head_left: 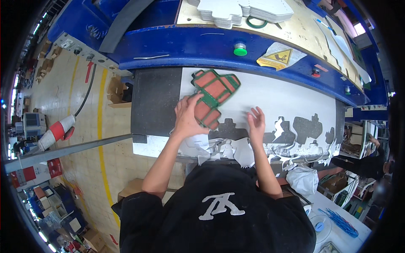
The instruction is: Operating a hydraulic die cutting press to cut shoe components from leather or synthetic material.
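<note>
My left hand [187, 117] grips the lower left side of a cutting die [214, 87], its thumb and fingers spread around the edge. The die has a green outline with pink pads inside and rests at a slant on a white sheet [274, 92]. To the right of the die, my right hand [256, 123] hovers over the sheet with its fingers apart and nothing in them. Dark cut-out shapes [307, 127] run along the sheet's near edge. Ragged white offcuts [244, 152] hang there, close to my body. Dark cutting board [156, 99] shows left of the sheet.
A blue machine beam [190, 48] with a green button [240, 49] crosses beyond the sheet. Above it lie stacked white cut pieces [230, 12]. A metal bar [80, 148] juts out at left. A white bag [303, 179] sits at right; a co-worker [367, 158] is farther right.
</note>
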`<state>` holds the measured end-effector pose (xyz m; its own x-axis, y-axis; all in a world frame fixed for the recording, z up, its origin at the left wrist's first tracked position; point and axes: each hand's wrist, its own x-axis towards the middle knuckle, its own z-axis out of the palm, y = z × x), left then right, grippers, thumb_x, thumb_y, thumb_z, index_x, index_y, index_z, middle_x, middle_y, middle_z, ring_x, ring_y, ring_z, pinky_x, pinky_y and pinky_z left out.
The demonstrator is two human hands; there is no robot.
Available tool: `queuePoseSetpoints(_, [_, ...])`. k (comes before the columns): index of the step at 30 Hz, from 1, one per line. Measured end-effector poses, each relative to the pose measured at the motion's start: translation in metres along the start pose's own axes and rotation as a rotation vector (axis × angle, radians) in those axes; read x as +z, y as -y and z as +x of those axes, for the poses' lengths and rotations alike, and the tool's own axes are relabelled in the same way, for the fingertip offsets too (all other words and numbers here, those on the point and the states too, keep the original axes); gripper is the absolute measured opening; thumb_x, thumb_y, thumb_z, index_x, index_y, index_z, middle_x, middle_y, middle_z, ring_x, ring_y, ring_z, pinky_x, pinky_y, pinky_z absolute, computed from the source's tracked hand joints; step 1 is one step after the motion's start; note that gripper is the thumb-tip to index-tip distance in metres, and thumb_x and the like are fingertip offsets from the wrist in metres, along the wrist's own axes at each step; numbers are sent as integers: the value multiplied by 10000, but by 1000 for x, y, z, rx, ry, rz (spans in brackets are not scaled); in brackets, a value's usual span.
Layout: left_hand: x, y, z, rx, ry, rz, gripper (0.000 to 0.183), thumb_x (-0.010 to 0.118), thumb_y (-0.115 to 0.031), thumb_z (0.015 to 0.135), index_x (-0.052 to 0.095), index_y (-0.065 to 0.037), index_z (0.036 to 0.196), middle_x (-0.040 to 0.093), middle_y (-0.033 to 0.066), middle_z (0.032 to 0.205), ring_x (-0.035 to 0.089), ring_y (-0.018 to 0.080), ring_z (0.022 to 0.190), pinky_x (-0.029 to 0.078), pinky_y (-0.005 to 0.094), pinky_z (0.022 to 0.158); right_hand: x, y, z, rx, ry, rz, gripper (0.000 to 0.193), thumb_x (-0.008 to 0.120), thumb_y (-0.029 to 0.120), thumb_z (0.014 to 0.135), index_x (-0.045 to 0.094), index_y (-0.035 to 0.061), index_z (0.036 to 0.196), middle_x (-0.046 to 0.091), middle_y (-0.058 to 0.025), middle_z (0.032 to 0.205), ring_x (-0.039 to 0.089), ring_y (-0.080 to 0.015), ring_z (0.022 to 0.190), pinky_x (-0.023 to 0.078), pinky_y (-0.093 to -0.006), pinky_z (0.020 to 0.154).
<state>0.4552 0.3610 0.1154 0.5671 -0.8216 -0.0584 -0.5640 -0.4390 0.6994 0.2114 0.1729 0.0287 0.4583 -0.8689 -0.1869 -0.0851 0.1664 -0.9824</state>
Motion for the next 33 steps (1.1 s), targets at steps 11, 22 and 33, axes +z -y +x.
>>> queuePoseSetpoints(11, [139, -73, -2, 222, 41, 60, 1044, 1018, -334, 441, 593, -168, 1380, 424, 309, 1511, 392, 509, 1441, 348, 620, 1161, -67, 13, 1, -420, -450, -652, 757, 786, 254, 985, 410, -20, 1581, 392, -260, 1628, 369, -396, 1537, 295, -508, 1268])
queuePoseSetpoints(22, [69, 66, 16, -540, -469, 92, 732, 929, -284, 772, 626, 36, 1356, 666, 247, 1317, 638, 405, 1241, 497, 493, 1073, 22, 13, -25, -603, 148, -762, 709, 903, 231, 821, 584, 54, 1428, 475, -278, 1557, 501, -487, 1396, 427, -548, 1173])
queuePoseSetpoints(33, [-2, 77, 38, -666, 105, -874, 425, 872, -156, 904, 741, 82, 1232, 791, 156, 1160, 757, 234, 1014, 577, 351, 917, 121, -9, -32, 116, 233, -133, 695, 879, 352, 898, 591, -34, 1398, 645, -181, 1314, 679, -275, 1137, 588, -388, 932])
